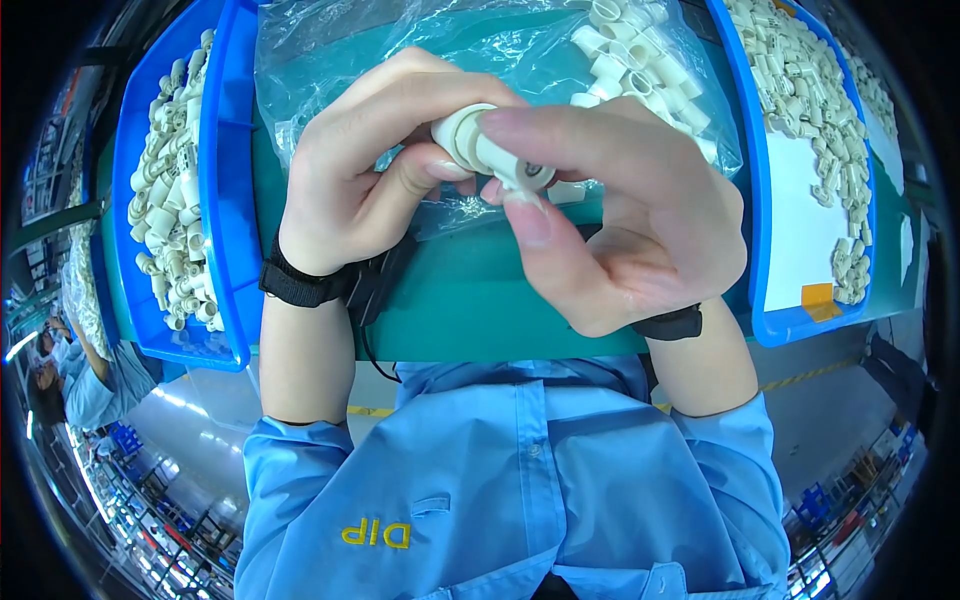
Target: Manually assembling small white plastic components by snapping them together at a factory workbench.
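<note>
Above the teal bench mat [470,300], both my hands hold one small cream-white plastic fitting [500,160], cylindrical with a wider ringed end. My left hand [370,165] is closed, its thumb and forefinger pinching the wide end. The thumb and forefinger of my right hand [640,200] grip the narrower end, where a small dark round detail shows. Behind them lies a clear plastic bag [480,50] with many loose white tubular parts [640,65] at its right side. A dark strap circles each wrist.
To the left stands a blue bin [225,200] heaped with white plastic fittings [175,215]. Another blue tray [760,250] on the right holds many small cream parts [800,80] along a white sheet, with an orange tag [820,302]. A person in blue [100,385] is at far left.
</note>
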Demonstrator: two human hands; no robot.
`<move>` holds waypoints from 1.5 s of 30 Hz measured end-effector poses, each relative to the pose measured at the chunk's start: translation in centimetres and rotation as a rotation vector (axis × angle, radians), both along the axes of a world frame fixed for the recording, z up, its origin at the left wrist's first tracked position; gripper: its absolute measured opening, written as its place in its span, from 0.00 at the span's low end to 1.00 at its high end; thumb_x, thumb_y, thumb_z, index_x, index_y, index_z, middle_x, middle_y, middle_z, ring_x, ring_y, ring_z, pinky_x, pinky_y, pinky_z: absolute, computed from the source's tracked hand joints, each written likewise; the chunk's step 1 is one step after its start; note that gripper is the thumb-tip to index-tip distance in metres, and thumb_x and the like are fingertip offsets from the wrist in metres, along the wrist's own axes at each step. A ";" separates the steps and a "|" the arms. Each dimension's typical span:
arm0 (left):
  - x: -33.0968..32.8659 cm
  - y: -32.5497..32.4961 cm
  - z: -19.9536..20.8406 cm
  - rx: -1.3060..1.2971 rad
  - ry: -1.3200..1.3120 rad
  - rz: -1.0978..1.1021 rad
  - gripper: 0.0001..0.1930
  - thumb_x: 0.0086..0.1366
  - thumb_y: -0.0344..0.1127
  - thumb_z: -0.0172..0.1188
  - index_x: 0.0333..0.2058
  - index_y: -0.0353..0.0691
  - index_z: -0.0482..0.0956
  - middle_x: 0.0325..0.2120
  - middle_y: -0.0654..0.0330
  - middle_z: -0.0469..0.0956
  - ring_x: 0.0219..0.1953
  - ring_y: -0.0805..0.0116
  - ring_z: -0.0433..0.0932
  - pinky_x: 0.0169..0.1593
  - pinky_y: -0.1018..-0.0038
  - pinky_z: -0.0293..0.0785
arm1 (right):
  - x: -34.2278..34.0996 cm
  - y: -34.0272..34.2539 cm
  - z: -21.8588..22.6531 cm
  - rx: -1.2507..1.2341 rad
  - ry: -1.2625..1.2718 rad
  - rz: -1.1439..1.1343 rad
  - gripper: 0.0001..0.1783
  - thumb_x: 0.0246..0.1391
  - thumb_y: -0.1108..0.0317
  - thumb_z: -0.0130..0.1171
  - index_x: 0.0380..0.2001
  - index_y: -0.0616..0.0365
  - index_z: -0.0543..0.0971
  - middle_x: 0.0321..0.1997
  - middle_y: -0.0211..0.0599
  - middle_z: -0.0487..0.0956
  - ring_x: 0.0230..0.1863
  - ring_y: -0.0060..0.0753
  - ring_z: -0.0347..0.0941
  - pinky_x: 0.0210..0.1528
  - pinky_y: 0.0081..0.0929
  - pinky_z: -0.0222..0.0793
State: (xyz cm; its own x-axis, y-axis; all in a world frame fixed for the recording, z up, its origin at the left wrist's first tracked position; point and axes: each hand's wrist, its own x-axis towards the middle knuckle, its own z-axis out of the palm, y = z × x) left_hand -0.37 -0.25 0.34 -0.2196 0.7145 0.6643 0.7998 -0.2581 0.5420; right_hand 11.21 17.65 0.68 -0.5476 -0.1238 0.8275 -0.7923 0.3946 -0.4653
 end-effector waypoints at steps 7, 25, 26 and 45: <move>1.9 -0.2 0.1 -0.034 -0.249 0.142 0.21 0.70 0.39 0.59 0.49 0.23 0.75 0.39 0.51 0.80 0.32 0.70 0.78 0.33 0.78 0.73 | -0.4 -0.8 -1.5 -0.474 -0.245 0.077 0.11 0.59 0.77 0.60 0.42 0.71 0.73 0.34 0.52 0.82 0.27 0.34 0.83 0.26 0.22 0.79; 2.3 -0.4 -2.0 0.111 -0.299 0.373 0.23 0.72 0.39 0.56 0.54 0.22 0.73 0.32 0.54 0.82 0.22 0.76 0.79 0.24 0.84 0.73 | -0.3 -1.4 -0.2 -0.713 -0.595 0.077 0.08 0.62 0.73 0.60 0.35 0.68 0.74 0.28 0.44 0.82 0.25 0.23 0.79 0.26 0.17 0.76; 2.3 -0.4 -2.1 0.111 -0.278 0.379 0.23 0.72 0.38 0.56 0.56 0.22 0.72 0.34 0.52 0.82 0.23 0.76 0.79 0.24 0.84 0.74 | -0.3 -1.4 -0.4 -0.712 -0.593 0.081 0.08 0.62 0.73 0.59 0.35 0.68 0.73 0.29 0.45 0.82 0.25 0.25 0.80 0.26 0.18 0.76; 3.2 1.4 -0.9 0.220 -0.214 0.413 0.18 0.66 0.26 0.61 0.54 0.27 0.76 0.44 0.46 0.83 0.25 0.78 0.79 0.26 0.83 0.75 | -0.9 -2.2 -0.9 -0.804 -0.472 0.182 0.08 0.66 0.71 0.52 0.36 0.66 0.72 0.28 0.51 0.83 0.25 0.37 0.83 0.22 0.26 0.81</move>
State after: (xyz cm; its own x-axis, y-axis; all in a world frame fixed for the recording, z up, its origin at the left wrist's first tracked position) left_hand 2.83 1.13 -0.57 -0.6015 0.3880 0.6983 0.7363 -0.0699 0.6731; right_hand 10.36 15.49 -0.27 -0.8757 0.2704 0.4000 -0.4708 -0.2945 -0.8317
